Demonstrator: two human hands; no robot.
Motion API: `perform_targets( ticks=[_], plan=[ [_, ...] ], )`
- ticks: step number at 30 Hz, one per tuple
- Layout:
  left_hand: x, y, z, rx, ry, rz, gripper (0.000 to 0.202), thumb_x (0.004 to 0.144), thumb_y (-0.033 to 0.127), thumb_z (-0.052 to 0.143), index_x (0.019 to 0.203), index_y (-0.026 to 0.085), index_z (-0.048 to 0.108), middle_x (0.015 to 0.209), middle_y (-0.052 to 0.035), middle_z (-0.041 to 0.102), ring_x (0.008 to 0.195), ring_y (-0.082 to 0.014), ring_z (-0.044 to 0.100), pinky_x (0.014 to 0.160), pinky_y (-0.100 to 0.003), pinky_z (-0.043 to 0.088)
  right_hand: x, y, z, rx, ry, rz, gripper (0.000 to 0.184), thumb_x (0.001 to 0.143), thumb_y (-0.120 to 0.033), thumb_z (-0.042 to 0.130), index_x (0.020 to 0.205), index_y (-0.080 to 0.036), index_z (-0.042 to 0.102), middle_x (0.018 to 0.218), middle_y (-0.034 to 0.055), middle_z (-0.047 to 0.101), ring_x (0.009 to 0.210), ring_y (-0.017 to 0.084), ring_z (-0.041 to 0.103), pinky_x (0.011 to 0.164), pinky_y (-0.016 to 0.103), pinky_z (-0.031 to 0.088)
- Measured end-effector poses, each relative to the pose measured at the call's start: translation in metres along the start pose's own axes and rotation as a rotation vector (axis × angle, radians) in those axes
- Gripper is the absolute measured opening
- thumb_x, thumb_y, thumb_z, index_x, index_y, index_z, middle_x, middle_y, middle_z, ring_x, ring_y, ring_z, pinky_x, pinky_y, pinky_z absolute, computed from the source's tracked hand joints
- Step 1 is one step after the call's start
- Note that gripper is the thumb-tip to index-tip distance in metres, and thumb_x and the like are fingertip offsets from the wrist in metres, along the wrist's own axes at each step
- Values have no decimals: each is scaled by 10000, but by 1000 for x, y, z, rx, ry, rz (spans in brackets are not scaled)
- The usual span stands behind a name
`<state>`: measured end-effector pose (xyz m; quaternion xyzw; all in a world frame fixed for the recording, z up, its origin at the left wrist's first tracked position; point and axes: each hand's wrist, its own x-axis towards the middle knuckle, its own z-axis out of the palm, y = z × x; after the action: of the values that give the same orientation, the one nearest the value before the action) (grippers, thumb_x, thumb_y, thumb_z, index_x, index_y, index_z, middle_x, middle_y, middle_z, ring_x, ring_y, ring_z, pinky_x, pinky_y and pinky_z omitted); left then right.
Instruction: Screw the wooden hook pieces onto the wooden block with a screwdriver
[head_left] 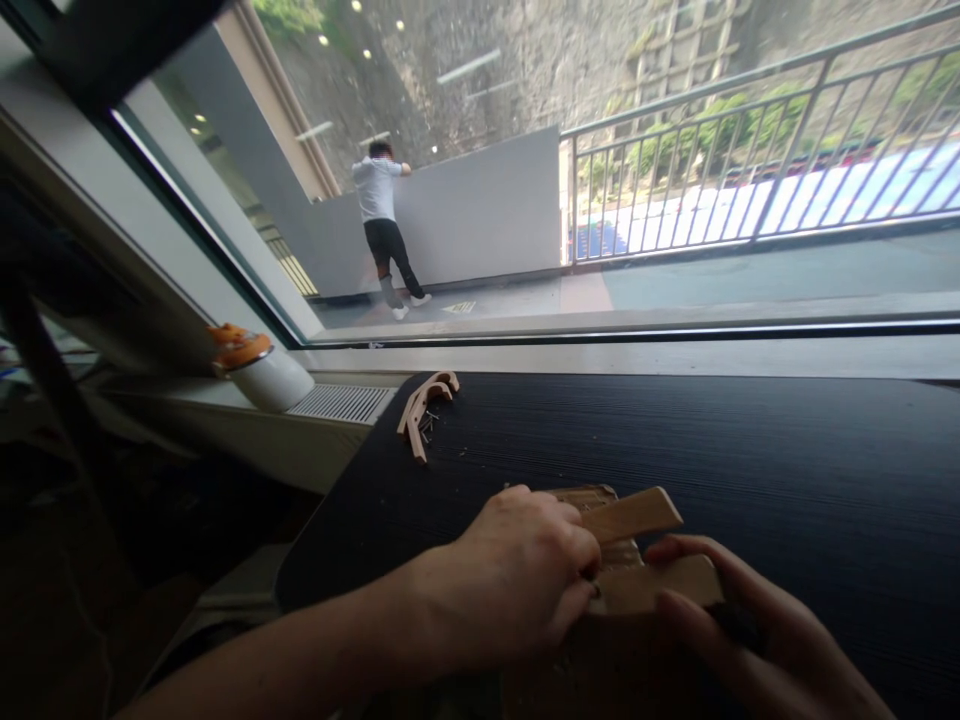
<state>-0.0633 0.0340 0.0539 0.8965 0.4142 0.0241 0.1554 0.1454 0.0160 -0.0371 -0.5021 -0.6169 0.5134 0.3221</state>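
Observation:
My left hand (525, 560) is closed, with its fingers curled over the left end of a flat wooden piece (637, 513). The piece's rounded free end points right. Just below it, my right hand (750, 620) pinches a wooden block (652, 588) between thumb and fingers. The left fingertips meet the block's left end, and what lies under them is hidden. Beneath the wood, a torn brown piece that looks like cardboard (600, 493) shows on the dark table (750, 440). A dark shape by my right palm is too shadowed to name.
Two curved wooden pieces (414, 415) lie at the table's far left corner, beside several small screws or nails (429, 428). A white container with an orange top (270, 375) leans on the sill near a vent (341, 402). Behind the window, a person (382, 215) stands at a low wall.

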Motion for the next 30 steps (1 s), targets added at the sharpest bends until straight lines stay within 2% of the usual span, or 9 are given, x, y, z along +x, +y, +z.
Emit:
perform_targets(
  ticks=[3, 5, 8, 10, 12, 15, 19, 22, 30],
  plan=[
    [-1, 3, -11, 5, 18, 16, 130, 851, 204, 582, 754, 185, 666, 793, 5, 671, 756, -145, 618, 715, -232, 444, -1, -16, -2, 19, 77, -16, 394, 778, -574, 526, 937, -231, 639, 722, 29, 685, 661, 210, 655, 580, 267, 543],
    [-2, 6, -20, 32, 35, 23, 144, 860, 208, 581, 754, 189, 675, 787, 8, 659, 750, -137, 608, 705, -227, 436, 0, -25, -3, -6, 125, -93, 381, 767, -571, 542, 904, -229, 638, 627, 18, 656, 569, 189, 622, 511, 252, 518],
    [-4, 9, -30, 78, 29, 14, 173, 869, 220, 575, 735, 185, 678, 777, 4, 639, 745, -139, 597, 719, -241, 432, 1, -33, -4, -5, 176, -172, 363, 764, -553, 565, 907, -227, 636, 641, 21, 659, 569, 183, 605, 512, 259, 508],
    [-6, 11, -34, 77, 5, 17, 187, 877, 229, 559, 741, 181, 677, 784, -4, 634, 749, -144, 597, 718, -247, 433, 2, -36, -4, 17, 169, -173, 374, 764, -544, 581, 943, -221, 630, 655, 21, 660, 587, 179, 599, 516, 257, 496],
    [-8, 11, -36, 64, -10, 25, 197, 887, 233, 535, 756, 176, 672, 791, -13, 632, 752, -148, 598, 700, -244, 434, 2, -39, -3, 43, 149, -131, 385, 761, -540, 596, 966, -215, 626, 620, 8, 645, 548, 158, 571, 451, 231, 445],
    [-13, 10, -36, 60, 17, 32, 188, 903, 233, 507, 804, 174, 655, 806, -19, 633, 757, -149, 599, 692, -243, 432, 2, -43, -4, 57, 162, -62, 389, 749, -544, 611, 948, -211, 636, 583, -3, 629, 472, 130, 518, 374, 220, 363],
    [-19, 8, -31, 121, 34, 99, 110, 843, 287, 611, 803, 185, 622, 834, -8, 633, 791, -164, 596, 762, -278, 421, 3, -44, -5, 45, 152, -85, 391, 733, -545, 612, 933, -211, 651, 573, -9, 619, 434, 125, 495, 370, 233, 366],
    [-23, 7, -25, 195, 45, 132, 127, 785, 261, 676, 874, 198, 611, 907, -3, 640, 867, -182, 590, 840, -313, 391, 5, -44, -5, 53, 132, -87, 392, 749, -544, 598, 950, -210, 642, 563, -12, 606, 411, 108, 460, 348, 223, 333],
    [-26, 6, -16, 316, 92, 173, 134, 872, 205, 537, 991, 210, 599, 904, -7, 642, 843, -169, 587, 869, -340, 353, 10, -46, -6, 66, 118, -115, 380, 762, -568, 593, 915, -220, 609, 544, -21, 594, 401, 86, 404, 341, 204, 282]
  ],
)
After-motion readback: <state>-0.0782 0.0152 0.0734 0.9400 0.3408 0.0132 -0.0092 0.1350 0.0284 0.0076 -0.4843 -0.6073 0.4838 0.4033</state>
